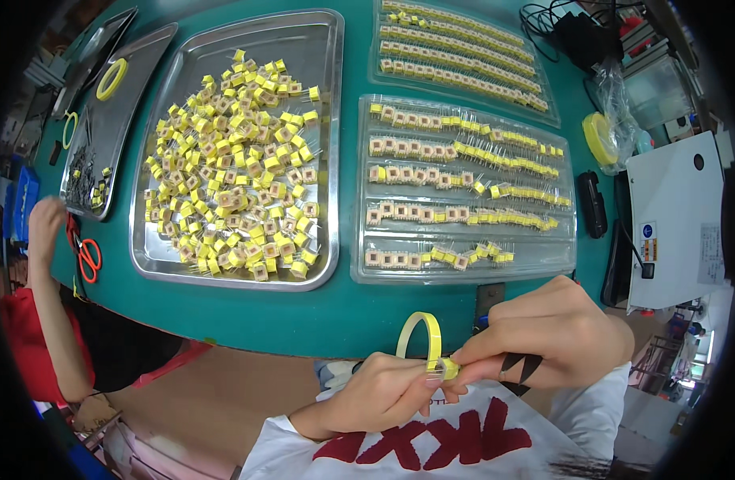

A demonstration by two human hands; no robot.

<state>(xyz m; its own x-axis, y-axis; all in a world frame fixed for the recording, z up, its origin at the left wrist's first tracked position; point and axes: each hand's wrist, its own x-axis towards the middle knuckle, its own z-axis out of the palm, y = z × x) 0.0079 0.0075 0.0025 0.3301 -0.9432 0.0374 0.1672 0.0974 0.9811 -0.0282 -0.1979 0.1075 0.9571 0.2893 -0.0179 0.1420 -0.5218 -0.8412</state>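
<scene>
Close to my shirt, just off the table's front edge, both hands meet at a small yellow-wrapped transformer (449, 369) with thin metal pins. My left hand (383, 394) is closed, its thumb and fingers pinching the transformer on its pin side. A narrow roll of yellow tape (434, 332) stands up like a ring right above that grip. From the right, my right hand (547, 332) closes its fingertips on the yellow tape at the transformer; the fingers partly hide the contact. A black pointed piece (523, 372) shows at the right palm; its kind is unclear.
On the green table (303, 324), a metal tray (335, 160) holds a heap of transformers. Two clear plastic trays (463, 278) (383, 84) hold rows of them. Orange-handled scissors (89, 260) lie by another person's arm (51, 296). A white machine (675, 216) stands at right.
</scene>
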